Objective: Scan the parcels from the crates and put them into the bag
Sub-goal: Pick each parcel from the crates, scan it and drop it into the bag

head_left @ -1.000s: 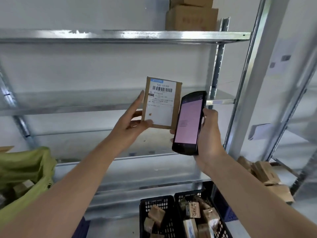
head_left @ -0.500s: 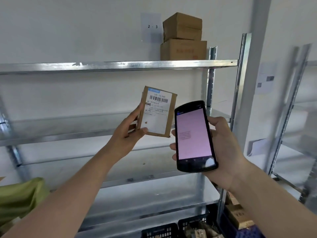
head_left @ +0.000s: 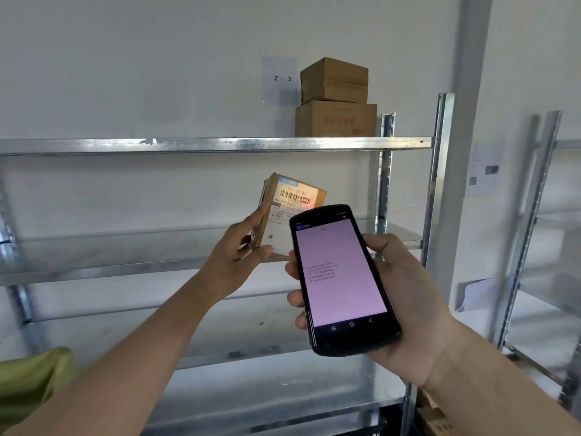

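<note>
My left hand (head_left: 234, 256) grips a small brown cardboard parcel (head_left: 287, 202) by its lower left corner and holds it up, tilted, label facing me. A white label with a barcode covers its front, and a red scan line lies across the barcode. My right hand (head_left: 405, 297) holds a black handheld scanner (head_left: 341, 278) with a pink screen showing several lines of numbers. The scanner's top overlaps the parcel's lower right part. A corner of the green bag (head_left: 30, 382) shows at the lower left. The crates are out of view.
Metal shelving (head_left: 188, 144) fills the view ahead, with two stacked brown cartons (head_left: 334, 99) on the top shelf beside a "2 - 3" sign (head_left: 279, 80). A second rack (head_left: 534, 215) stands at the right. Brown parcels (head_left: 434, 416) lie at the bottom right.
The view has tilted up, so the crates dropped out of sight. The parcel has turned and tilted, the scanner has moved in front of it, and a red scan line now crosses the barcode.
</note>
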A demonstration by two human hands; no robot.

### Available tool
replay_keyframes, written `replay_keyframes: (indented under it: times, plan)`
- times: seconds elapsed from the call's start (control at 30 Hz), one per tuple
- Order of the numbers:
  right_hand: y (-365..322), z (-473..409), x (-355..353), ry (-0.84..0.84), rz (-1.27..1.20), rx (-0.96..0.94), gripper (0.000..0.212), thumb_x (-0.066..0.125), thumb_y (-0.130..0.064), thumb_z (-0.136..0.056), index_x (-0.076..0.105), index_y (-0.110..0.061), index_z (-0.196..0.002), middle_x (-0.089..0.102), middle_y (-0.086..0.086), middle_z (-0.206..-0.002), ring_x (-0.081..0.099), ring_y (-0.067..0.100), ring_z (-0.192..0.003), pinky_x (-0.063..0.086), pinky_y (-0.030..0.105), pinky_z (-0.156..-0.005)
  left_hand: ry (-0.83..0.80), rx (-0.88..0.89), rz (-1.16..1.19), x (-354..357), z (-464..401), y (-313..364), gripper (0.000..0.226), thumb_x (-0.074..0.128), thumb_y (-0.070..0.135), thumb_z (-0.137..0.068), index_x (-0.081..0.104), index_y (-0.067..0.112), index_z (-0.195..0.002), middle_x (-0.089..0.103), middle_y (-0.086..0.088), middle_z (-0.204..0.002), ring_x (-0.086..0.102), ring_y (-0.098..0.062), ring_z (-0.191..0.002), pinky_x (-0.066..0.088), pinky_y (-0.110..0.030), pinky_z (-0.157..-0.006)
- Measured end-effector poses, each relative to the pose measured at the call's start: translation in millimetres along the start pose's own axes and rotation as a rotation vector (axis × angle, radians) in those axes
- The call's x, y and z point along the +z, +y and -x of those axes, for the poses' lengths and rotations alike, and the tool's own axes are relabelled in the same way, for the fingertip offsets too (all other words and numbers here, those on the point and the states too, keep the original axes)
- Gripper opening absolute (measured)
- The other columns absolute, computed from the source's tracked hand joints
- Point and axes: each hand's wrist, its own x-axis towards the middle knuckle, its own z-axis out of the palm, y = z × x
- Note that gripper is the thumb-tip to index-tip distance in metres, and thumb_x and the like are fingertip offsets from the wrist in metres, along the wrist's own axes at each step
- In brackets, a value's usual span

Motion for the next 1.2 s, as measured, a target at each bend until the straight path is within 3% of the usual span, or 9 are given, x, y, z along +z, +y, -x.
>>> replay_keyframes:
  times: [0.13,0.2,0.37,0.47,0.67,0.77,0.9,1.03,1.2]
  plan:
    - [-3,2,4,-0.061,-0.027,0.031,0.062,0.041,-0.049,-0.1,0.075,-0.007,-0.129,0.073,0.025,-0.122,0.073,0.041,-0.085,0.062,0.047,-0.073,0.01,0.008,0.014,1,-7,-2,0.075,0.063,0.012,-0.104,0.033,0.057,-0.157,0.045,0.015,-0.151,0.045,-0.018,-0.144,0.048,-0.005,-0.094]
    - [-5,4,6,-0.08,-0.022,0.047,0.063,0.041,-0.05,-0.1,0.075,-0.007,-0.13,0.073,0.025,-0.123,0.073,0.041,-0.086,0.062,0.047,-0.073,0.009,0.02,0.017,1,-11,-3,0.075,0.064,0.016,-0.104,0.033,0.061,-0.155,0.045,0.013,-0.155,0.045,-0.019,-0.144,0.049,-0.009,-0.096]
    - [-9,9,10,-0.117,-0.023,0.061,0.06,0.044,-0.047,-0.097,0.077,-0.005,-0.126,0.073,0.026,-0.122,0.072,0.04,-0.083,0.063,0.047,-0.071,0.029,0.026,0.025,3,-14,-2,0.074,0.066,0.019,-0.105,0.034,0.065,-0.153,0.049,0.011,-0.154,0.05,-0.021,-0.14,0.048,-0.041,-0.115]
    - [-11,13,10,-0.129,-0.007,0.067,0.06,0.045,-0.047,-0.096,0.078,-0.005,-0.125,0.074,0.025,-0.121,0.073,0.039,-0.082,0.063,0.047,-0.072,0.041,0.02,0.004,3,-15,-1,0.073,0.065,0.021,-0.105,0.033,0.062,-0.155,0.049,0.01,-0.154,0.05,-0.021,-0.14,0.046,-0.045,-0.117]
    - [-15,16,2,-0.101,0.008,0.019,0.061,0.042,-0.049,-0.1,0.075,-0.009,-0.13,0.073,0.025,-0.126,0.074,0.041,-0.087,0.062,0.048,-0.073,0.071,0.017,0.067,9,-7,6,0.074,0.064,0.01,-0.104,0.035,0.053,-0.157,0.056,0.008,-0.148,0.058,-0.023,-0.131,0.058,-0.03,-0.099]
    - [-14,11,-3,-0.03,0.009,-0.072,0.06,0.041,-0.05,-0.1,0.076,-0.01,-0.13,0.073,0.026,-0.126,0.074,0.043,-0.088,0.065,0.051,-0.074,0.11,0.008,0.154,11,0,12,0.073,0.065,0.009,-0.103,0.037,0.05,-0.157,0.064,0.009,-0.141,0.063,-0.013,-0.126,0.057,-0.024,-0.098]
    - [-8,0,-11,0.092,-0.019,-0.206,0.059,0.04,-0.049,-0.101,0.076,-0.011,-0.128,0.075,0.023,-0.12,0.072,0.042,-0.094,0.065,0.053,-0.078,0.127,-0.017,0.183,10,18,16,0.075,0.066,0.019,-0.103,0.032,0.057,-0.158,0.063,0.017,-0.144,0.058,-0.005,-0.131,0.052,-0.02,-0.103]
    - [4,-10,-11,0.148,-0.104,-0.222,0.06,0.039,-0.049,-0.101,0.07,-0.009,-0.134,0.074,0.022,-0.117,0.073,0.04,-0.092,0.065,0.05,-0.073,0.184,-0.097,0.17,2,46,17,0.075,0.066,0.018,-0.103,0.035,0.068,-0.151,0.065,0.026,-0.136,0.059,0.006,-0.122,0.049,-0.012,-0.093]
    - [28,-22,7,0.131,-0.129,-0.191,0.06,0.036,-0.047,-0.103,0.069,-0.009,-0.134,0.075,0.021,-0.112,0.075,0.039,-0.087,0.063,0.052,-0.089,0.244,-0.177,0.137,-25,88,7,0.076,0.066,0.014,-0.103,0.037,0.064,-0.152,0.068,0.026,-0.129,0.06,0.002,-0.122,0.052,-0.01,-0.086]
